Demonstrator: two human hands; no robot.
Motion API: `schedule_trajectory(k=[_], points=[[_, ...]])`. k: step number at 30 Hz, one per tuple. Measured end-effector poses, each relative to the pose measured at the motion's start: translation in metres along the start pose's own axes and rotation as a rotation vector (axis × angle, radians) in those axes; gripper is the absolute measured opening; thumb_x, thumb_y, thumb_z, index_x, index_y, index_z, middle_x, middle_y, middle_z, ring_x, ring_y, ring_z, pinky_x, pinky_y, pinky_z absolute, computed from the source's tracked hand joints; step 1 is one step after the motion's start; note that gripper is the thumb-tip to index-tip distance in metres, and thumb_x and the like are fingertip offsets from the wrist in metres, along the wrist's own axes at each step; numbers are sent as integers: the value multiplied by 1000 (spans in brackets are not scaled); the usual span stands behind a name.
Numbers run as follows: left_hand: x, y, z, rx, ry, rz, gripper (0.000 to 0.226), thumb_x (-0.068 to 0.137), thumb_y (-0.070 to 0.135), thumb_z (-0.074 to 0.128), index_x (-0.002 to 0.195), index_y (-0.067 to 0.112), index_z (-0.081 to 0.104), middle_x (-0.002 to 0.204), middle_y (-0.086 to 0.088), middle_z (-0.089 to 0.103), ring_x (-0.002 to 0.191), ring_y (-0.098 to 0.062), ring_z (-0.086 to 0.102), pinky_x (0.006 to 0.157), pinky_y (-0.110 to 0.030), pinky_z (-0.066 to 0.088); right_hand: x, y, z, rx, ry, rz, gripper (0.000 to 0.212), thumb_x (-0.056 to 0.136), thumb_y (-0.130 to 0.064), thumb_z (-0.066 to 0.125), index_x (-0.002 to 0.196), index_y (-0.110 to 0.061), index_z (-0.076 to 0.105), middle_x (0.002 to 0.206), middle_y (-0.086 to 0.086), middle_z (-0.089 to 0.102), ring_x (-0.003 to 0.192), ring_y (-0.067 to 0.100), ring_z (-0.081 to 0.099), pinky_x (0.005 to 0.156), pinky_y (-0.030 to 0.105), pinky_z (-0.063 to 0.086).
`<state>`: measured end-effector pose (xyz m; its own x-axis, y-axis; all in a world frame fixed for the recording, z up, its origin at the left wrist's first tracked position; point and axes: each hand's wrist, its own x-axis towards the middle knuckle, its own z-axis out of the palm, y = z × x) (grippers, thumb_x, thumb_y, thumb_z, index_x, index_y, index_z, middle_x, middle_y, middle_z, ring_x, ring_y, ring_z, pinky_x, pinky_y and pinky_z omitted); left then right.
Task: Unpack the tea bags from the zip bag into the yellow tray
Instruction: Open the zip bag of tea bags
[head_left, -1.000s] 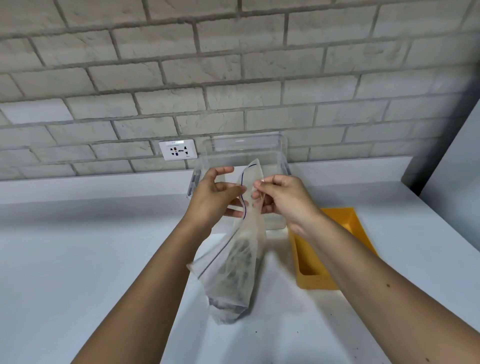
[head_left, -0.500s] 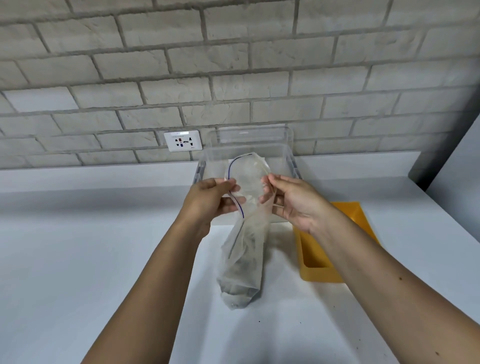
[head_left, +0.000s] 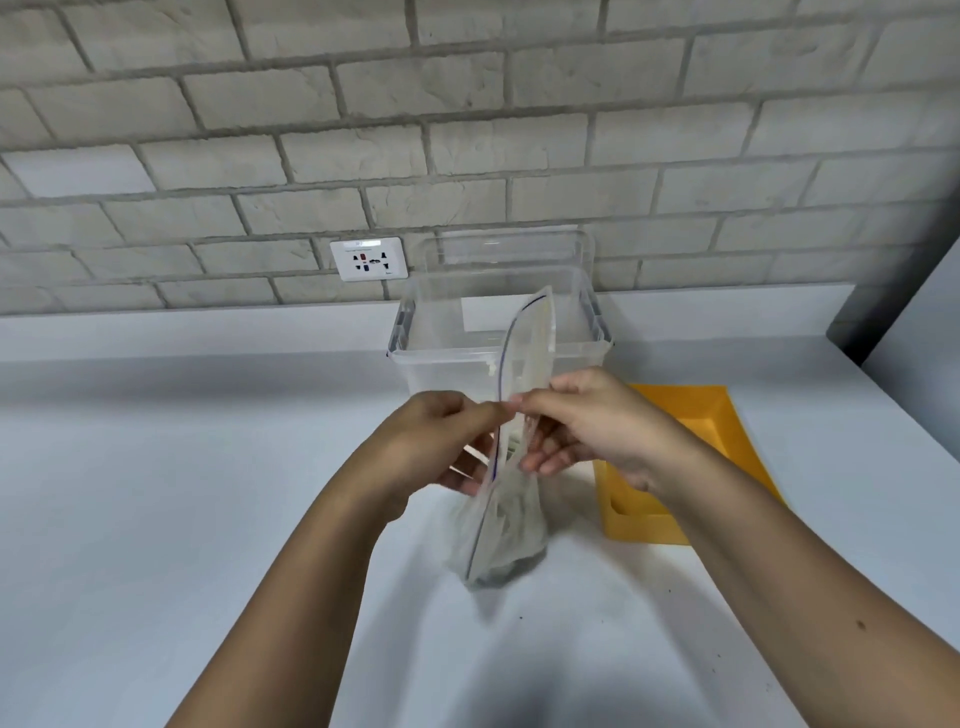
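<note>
A clear zip bag (head_left: 506, 525) with a blue zip line stands upright on the white counter, its bottom resting on the surface. Tea bags (head_left: 511, 564) show dimly as a dark heap at its bottom. My left hand (head_left: 441, 447) and my right hand (head_left: 587, 426) pinch the bag's top edge from either side, fingertips almost meeting at the zip line. The free upper corner of the bag sticks up above my fingers. The yellow tray (head_left: 727, 415) lies to the right, partly hidden behind my right forearm.
A clear plastic storage box (head_left: 441, 358) stands behind the bag against the brick wall, its lid leaning behind it. A wall socket (head_left: 370, 258) sits left of the box. The white counter (head_left: 182, 493) stretches left; a grey panel rises at the far right.
My hands have come closer together at the zip line. The bag's mouth, spread wide half a second ago, is now pressed narrow, and the bag stands more upright.
</note>
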<state>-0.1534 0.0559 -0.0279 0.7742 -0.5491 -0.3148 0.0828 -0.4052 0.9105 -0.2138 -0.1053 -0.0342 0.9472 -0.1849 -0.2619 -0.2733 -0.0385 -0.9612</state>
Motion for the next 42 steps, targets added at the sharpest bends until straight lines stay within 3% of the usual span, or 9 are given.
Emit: schedule_trajectory(k=[4, 11, 16, 21, 25, 30, 33, 37, 42], points=[[-10, -3, 1, 34, -30, 46, 28, 93, 29, 67, 73, 10, 68, 71, -3, 68, 59, -20, 62, 56, -26, 54, 1, 0, 3, 171, 78, -103, 16, 95, -15, 58, 88, -1, 53, 68, 15, 67, 52, 21, 67, 52, 30, 58], [-6, -13, 8, -91, 226, 172, 24, 93, 22, 68, 82, 1, 68, 71, -6, 70, 59, -17, 66, 53, -22, 53, -14, 8, 13, 30, -31, 23, 25, 93, -28, 62, 92, -4, 58, 61, 9, 63, 56, 25, 67, 45, 25, 50], [-6, -22, 19, -201, 365, 223, 23, 95, 22, 66, 80, 4, 66, 54, 4, 58, 51, -12, 55, 48, -22, 51, -13, 12, 8, 245, 67, -79, 13, 96, -14, 57, 96, -1, 57, 73, 14, 65, 60, 23, 69, 52, 29, 57], [-8, -25, 33, -250, 416, 265, 19, 94, 26, 66, 81, 12, 67, 66, -4, 68, 65, -19, 63, 57, -34, 58, -20, 12, 12, 16, 52, 16, 37, 90, -43, 62, 86, -7, 54, 58, 6, 56, 57, 29, 68, 46, 27, 49], [-10, -26, 37, -298, 450, 267, 18, 94, 25, 67, 80, 13, 69, 68, 1, 69, 68, -21, 65, 58, -31, 58, -22, 16, 16, 130, 38, 55, 42, 85, -41, 69, 101, -3, 60, 66, 5, 59, 51, 20, 62, 45, 26, 49], [-9, -25, 38, -371, 436, 247, 17, 94, 23, 67, 86, 8, 70, 69, 0, 71, 63, -16, 67, 61, -35, 58, -16, 22, 18, 370, 95, -59, 32, 81, -5, 73, 109, -5, 58, 90, 18, 69, 56, 14, 59, 50, 24, 49], [-9, -26, 38, -564, 339, 186, 20, 99, 21, 60, 91, 5, 69, 75, -3, 73, 66, -16, 69, 59, -26, 58, -13, 27, 13, 464, 100, -70, 36, 79, -1, 71, 112, -8, 59, 97, 21, 69, 71, 18, 63, 68, 30, 56], [-8, -31, 38, -776, 214, 153, 27, 105, 20, 46, 98, 0, 62, 82, -7, 76, 72, -16, 73, 71, -27, 62, -13, 38, 1, 776, 34, -17, 36, 73, -4, 68, 107, -10, 61, 88, 12, 70, 79, 20, 69, 83, 34, 57], [-6, -32, 41, -993, 136, 99, 30, 106, 23, 40, 94, 5, 61, 77, -4, 73, 77, -15, 73, 84, -29, 59, -14, 44, -7, 982, -24, -13, 30, 67, -7, 72, 95, -15, 64, 80, 8, 72, 73, 14, 72, 69, 28, 60]])
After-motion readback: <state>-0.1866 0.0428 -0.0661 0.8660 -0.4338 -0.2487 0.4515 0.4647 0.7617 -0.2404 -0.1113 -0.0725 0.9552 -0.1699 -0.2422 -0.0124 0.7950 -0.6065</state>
